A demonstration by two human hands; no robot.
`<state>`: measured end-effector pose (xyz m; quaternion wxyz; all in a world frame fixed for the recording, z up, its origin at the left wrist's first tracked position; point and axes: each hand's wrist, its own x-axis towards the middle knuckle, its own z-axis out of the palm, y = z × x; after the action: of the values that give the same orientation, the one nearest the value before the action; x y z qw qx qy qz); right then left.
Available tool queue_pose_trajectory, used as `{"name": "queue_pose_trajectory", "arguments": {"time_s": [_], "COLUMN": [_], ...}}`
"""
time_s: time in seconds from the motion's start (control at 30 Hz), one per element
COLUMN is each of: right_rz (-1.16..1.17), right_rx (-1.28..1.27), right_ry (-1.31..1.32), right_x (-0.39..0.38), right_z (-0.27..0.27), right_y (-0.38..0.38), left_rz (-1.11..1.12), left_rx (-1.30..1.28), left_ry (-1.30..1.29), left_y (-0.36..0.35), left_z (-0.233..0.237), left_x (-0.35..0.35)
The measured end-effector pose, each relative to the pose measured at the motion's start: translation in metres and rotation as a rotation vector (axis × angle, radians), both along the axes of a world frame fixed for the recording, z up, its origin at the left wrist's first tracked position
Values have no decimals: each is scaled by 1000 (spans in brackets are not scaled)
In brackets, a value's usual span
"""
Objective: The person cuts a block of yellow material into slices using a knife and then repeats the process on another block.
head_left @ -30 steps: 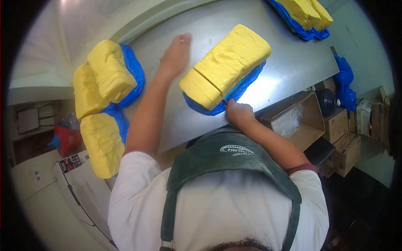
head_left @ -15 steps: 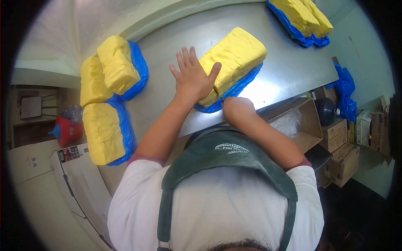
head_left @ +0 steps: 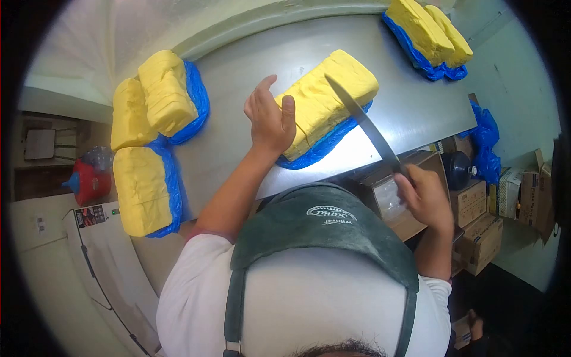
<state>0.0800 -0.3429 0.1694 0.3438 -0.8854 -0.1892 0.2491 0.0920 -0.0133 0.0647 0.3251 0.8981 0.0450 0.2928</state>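
My right hand [head_left: 427, 197] is closed around the handle of a long knife [head_left: 370, 130], out past the table's near edge. Its blade points up and left, and the tip overlaps the yellow butter-like block [head_left: 333, 89] in this view. That block lies on blue plastic [head_left: 324, 146], with a cut line across its left part. At the block's left end is my left hand [head_left: 270, 126], thumb up and fingers apart, the palm side turned toward the block.
Several yellow blocks [head_left: 143, 190] on blue plastic sit at the left of the metal table [head_left: 238, 65]. More blocks [head_left: 419, 30] stand at the far right corner. Cardboard boxes [head_left: 479, 241] and a dark jug [head_left: 457, 168] are at the right. Another person's hand [head_left: 476, 324] shows at lower right.
The knife has come out of the block, and my right hand has moved right and back with it. My left hand has come off the block's top to its left end.
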Motion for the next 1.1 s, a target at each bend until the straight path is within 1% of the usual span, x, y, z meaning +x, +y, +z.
{"name": "queue_pose_trajectory", "arguments": {"time_s": [0.03,0.1,0.13,0.2,0.23,0.3,0.37,0.43,0.47,0.53,0.63,0.87,0.93,0.97,1.03,1.1], "right_rz": [-67,-20,-26,-44,-47,16,36,75,74,83,89,87,90,90,98,103], "right_rx": [65,108,94,72,73,-15,8,-57,-58,-83,-67,-95,-102,-103,-154,-173], "right_ry": [-91,-379,-397,-423,-423,-412,-427,-390,-390,-383,-398,-378,-371,-369,-325,-305], "right_x": [2,5,6,4,5,7,7,7,8,9,10,11,11,11,12,13], "right_z": [-13,-42,-55,-64,-67,-73,-73,-71,-70,-69,-71,-73,-72,-72,-70,-68], "right_y": [16,46,58,79,85,94,100,104,106,108,109,111,112,113,116,118], "left_rz": [2,-16,-15,12,9,-5,-6,-2,-3,-34,-73,-109,-118,-118,-165,-169], "left_rx": [4,-15,-12,-169,-167,-202,-171,5,4,53,102,172,261,260,313,329], "left_ry": [2,-149,-152,-230,-230,-312,-317,-290,-290,-209,-129,-50,15,17,137,145], "left_y": [1,1,4,17,25,43,54,61,62,59,56,47,47,47,47,46], "left_z": [0,1,2,5,6,6,19,31,34,37,38,31,27,26,23,21], "left_x": [-1,1,1,-2,3,16,38,65,78,102,123,138,142,142,142,141]}}
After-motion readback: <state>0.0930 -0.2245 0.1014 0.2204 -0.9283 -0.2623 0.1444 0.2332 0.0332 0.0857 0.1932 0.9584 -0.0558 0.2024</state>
